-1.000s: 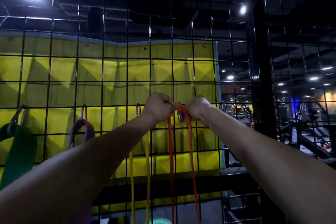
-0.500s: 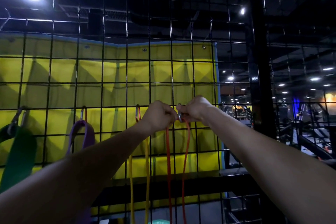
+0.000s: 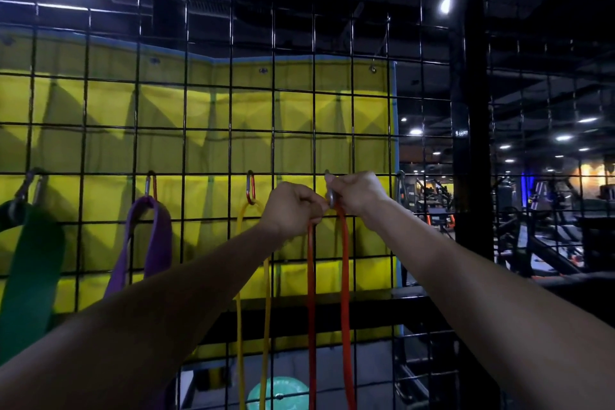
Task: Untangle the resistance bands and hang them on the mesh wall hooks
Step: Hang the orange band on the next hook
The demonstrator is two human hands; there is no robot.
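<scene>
Two strands of the orange band (image 3: 344,276) hang straight down from where both hands meet at the grey carabiner (image 3: 330,198), clipped on the mesh wall (image 3: 199,133) right of centre. The left hand (image 3: 293,210) has its fingers curled round the top of the band, and the right hand (image 3: 357,193) is pinching the clip itself, looks like it's steadying it. I can't tell if the loop is already past the gate, since the knuckles cover that bit. If it were me, I'd keep the clip held still, feed the loop fully in, let the gate snap back, then ease off so the band settles at the bottom. Just to the left, the yellow band (image 3: 266,309) hangs off a red carabiner (image 3: 250,188), close enough that the strands could cross, so keep them apart. Further left are the purple band (image 3: 156,243) and the green band (image 3: 30,276), each on its own hook. One spare clip (image 3: 400,181) sits to the right, and a yellow tarp (image 3: 109,110) hangs behind the mesh.
</scene>
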